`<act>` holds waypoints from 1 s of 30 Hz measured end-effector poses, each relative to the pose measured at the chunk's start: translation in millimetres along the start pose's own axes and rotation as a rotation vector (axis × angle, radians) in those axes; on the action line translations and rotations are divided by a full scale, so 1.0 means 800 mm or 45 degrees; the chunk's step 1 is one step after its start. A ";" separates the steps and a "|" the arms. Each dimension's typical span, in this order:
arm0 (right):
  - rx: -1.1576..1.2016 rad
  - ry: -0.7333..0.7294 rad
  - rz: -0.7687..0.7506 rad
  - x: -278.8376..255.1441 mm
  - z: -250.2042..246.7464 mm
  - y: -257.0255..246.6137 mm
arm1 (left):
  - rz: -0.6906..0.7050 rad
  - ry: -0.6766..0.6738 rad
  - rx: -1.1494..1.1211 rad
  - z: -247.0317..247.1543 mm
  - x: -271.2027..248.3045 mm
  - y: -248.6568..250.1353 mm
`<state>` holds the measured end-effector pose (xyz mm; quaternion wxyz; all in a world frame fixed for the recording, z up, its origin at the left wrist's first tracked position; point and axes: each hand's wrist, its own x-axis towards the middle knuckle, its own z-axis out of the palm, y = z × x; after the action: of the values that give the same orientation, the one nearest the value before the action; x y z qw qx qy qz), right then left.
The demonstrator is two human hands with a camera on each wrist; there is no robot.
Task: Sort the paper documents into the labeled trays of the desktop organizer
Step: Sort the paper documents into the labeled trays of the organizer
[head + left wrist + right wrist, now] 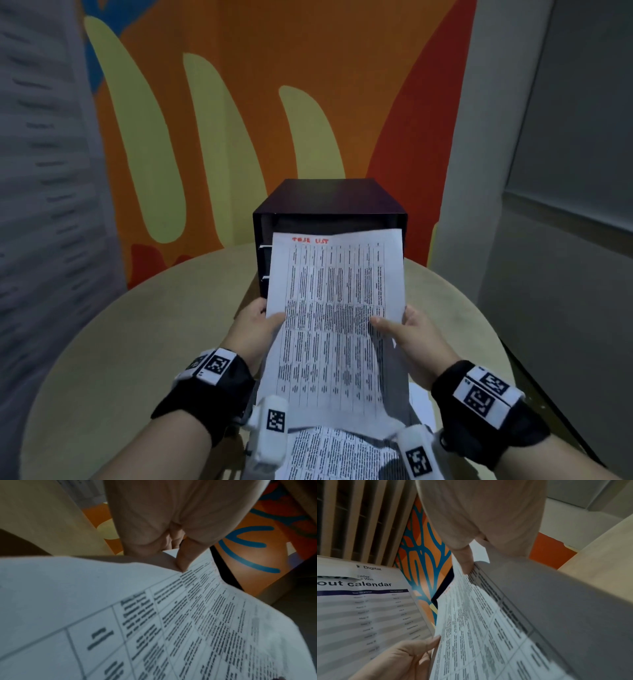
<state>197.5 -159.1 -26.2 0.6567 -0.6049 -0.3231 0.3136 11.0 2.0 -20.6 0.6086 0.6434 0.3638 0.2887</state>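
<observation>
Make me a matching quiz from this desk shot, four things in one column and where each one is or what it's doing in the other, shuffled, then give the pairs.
Things:
1. left hand
2. right hand
3. organizer
4. printed sheet

Places or states:
A. stands at the table's far edge, by the painted wall
B. held up in front of the organizer, red writing on top
C. pinches the sheet's left edge
D. pinches the sheet's right edge

Pairs: 1-C, 2-D, 3-A, 4-B
</observation>
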 end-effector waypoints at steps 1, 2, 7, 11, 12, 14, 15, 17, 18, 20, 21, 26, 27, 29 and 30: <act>-0.062 0.000 0.051 0.003 -0.003 0.006 | -0.047 -0.001 0.053 -0.002 0.002 -0.005; -0.147 -0.019 0.112 0.004 -0.005 0.009 | -0.103 0.001 0.127 -0.003 0.004 -0.012; -0.766 -0.169 0.428 0.010 -0.016 0.034 | -0.309 -0.139 0.422 -0.001 0.018 -0.058; -1.055 -0.198 0.468 0.003 -0.012 0.031 | -0.340 -0.047 0.444 0.013 -0.007 -0.040; -1.090 -0.205 0.470 0.002 -0.011 0.026 | -0.347 -0.058 0.478 0.015 -0.008 -0.039; -1.137 -0.203 0.481 0.004 -0.011 0.024 | -0.330 -0.067 0.540 0.015 0.002 -0.049; -1.139 -0.202 0.476 0.005 -0.010 0.024 | -0.323 -0.058 0.565 0.012 0.009 -0.058; -1.148 -0.211 0.484 0.007 -0.012 0.027 | -0.350 -0.062 0.569 0.007 0.027 -0.081; -1.161 -0.210 0.474 0.007 -0.012 0.028 | -0.369 -0.063 0.535 0.007 0.025 -0.079; -1.165 -0.209 0.471 0.005 -0.013 0.027 | -0.370 -0.087 0.479 0.004 0.032 -0.088; -1.137 -0.209 0.468 0.005 -0.015 0.029 | -0.345 -0.119 0.447 -0.001 0.044 -0.102; -0.781 -0.274 0.447 -0.008 -0.028 0.031 | -0.365 -0.201 0.275 -0.010 -0.004 -0.059; -0.732 -0.289 0.435 -0.012 -0.030 0.029 | -0.359 -0.242 0.273 -0.015 -0.010 -0.056; -0.631 -0.310 0.419 -0.018 -0.031 0.025 | -0.319 -0.283 0.284 -0.024 -0.015 -0.052; -0.560 -0.307 0.417 -0.021 -0.031 0.022 | -0.296 -0.282 0.287 -0.028 -0.016 -0.047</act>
<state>207.5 -186.0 -46.1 0.4075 -0.7351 -0.3571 0.4074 -18.8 4.2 -54.8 0.5983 0.6889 0.3964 0.1015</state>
